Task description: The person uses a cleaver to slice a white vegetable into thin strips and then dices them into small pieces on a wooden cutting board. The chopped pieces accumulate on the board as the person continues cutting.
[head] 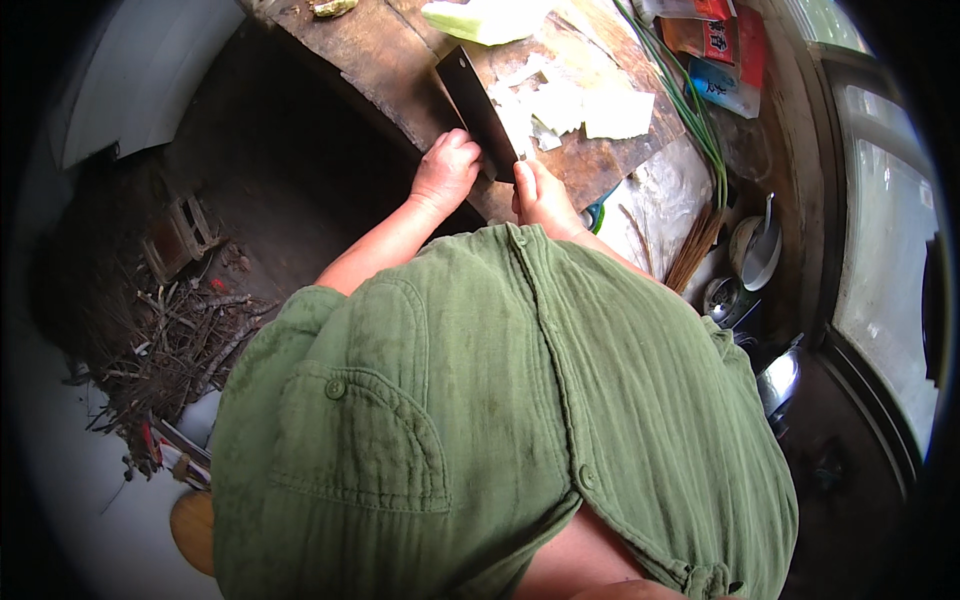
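My right hand (544, 199) grips the handle end of a dark-bladed cleaver (478, 112), its blade standing on edge over a worn wooden board (600, 163). Close against the blade's left side is my left hand (448, 174), fingers curled. A small pale bit shows between these fingers and the blade, but whether they hold it is hidden. Right of the cleaver lie several white slices of melon or gourd (559, 109), washed out by bright light. A larger piece with pale green rind (484, 21) rests farther back on the board.
Long green stalks (705, 127), a brown bristle whisk (694, 251) and food packets (712, 49) lie along the right side. A ladle (761, 259) and bowls stand near the window (885, 187). Dry firewood twigs (199, 337) are heaped on the floor at left.
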Motion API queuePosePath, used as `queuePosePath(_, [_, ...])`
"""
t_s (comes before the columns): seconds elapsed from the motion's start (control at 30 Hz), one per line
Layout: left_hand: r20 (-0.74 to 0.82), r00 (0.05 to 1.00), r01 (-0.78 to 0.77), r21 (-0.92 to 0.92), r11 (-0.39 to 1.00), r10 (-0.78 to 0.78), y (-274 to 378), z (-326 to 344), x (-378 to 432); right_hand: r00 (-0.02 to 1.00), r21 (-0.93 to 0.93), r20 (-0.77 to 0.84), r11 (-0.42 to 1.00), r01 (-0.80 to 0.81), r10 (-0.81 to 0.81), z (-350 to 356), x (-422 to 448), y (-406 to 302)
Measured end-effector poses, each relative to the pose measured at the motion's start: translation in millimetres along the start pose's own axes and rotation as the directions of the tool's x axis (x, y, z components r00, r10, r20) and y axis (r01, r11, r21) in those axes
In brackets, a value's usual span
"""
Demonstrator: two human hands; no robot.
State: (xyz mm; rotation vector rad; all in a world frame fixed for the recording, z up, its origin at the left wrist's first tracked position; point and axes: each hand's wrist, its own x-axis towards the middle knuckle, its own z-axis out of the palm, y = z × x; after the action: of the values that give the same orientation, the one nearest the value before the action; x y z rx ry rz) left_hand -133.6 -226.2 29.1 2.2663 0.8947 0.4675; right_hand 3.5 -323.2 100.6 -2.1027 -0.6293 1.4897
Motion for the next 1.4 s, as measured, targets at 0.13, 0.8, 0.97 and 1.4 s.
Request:
queuePosePath(0.13, [0.083, 0.915, 0.403, -0.223, 0.888, -0.394, -2.1, 10.7, 0.8, 0.973, -0.116, -0.025, 0.967, 0.225, -0.230, -2.3, 2.9, 14.7])
queuePosePath(0.8, [0.271, 0.763, 0.645, -0.256, 0.720, -0.586, -20.2, -7.2, -6.7, 0.929, -0.231, 0.233, 0.912, 0.339, -0.286, -73.1, -29.7, 26.1])
queuePosePath(0.97, [-0.002, 0.772, 0.594, -0.354, 0.722, -0.636, -54.5, -45.9, -26.7, 0.911, -0.342, 0.298, 0.859, 0.382, -0.286, -84.5, -27.1, 40.0])
queuePosePath(1.4, [0.436, 0.900, 0.006, -0.007, 1.000, -0.003, 100.0, 12.9, 163.2, 0.867, -0.508, 0.385, 0.712, 0.484, -0.315, -92.8, -21.3, 31.8])
